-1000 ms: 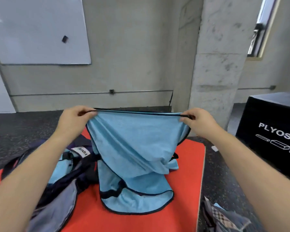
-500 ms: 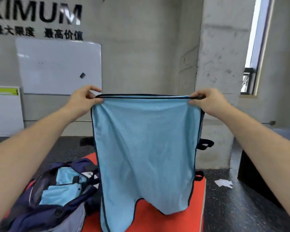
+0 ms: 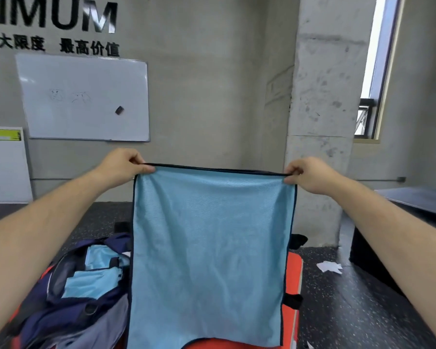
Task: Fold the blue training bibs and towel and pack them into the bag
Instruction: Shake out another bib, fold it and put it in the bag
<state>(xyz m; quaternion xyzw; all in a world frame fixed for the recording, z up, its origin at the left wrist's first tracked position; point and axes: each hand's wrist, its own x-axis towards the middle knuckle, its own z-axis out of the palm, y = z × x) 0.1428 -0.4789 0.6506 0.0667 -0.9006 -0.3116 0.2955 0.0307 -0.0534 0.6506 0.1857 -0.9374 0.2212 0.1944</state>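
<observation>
A light blue training bib (image 3: 209, 250) with dark trim hangs flat in front of me, stretched by its top edge. My left hand (image 3: 122, 165) pinches the top left corner and my right hand (image 3: 307, 173) pinches the top right corner. Its lower part hangs over the orange mat (image 3: 293, 273). At lower left the navy and grey bag (image 3: 68, 313) lies open on the mat, with folded light blue fabric (image 3: 96, 275) inside it. The towel cannot be picked out.
A concrete pillar (image 3: 320, 122) rises behind the bib. A black box (image 3: 398, 222) stands on the right on the dark speckled floor. A scrap of white paper (image 3: 330, 267) lies beside it. A whiteboard (image 3: 83, 96) hangs on the far wall.
Both hands have lifted the bib from a crumpled heap on the mat to a flat hanging sheet. My view has tilted upward, and the bib hangs smoother than half a second ago.
</observation>
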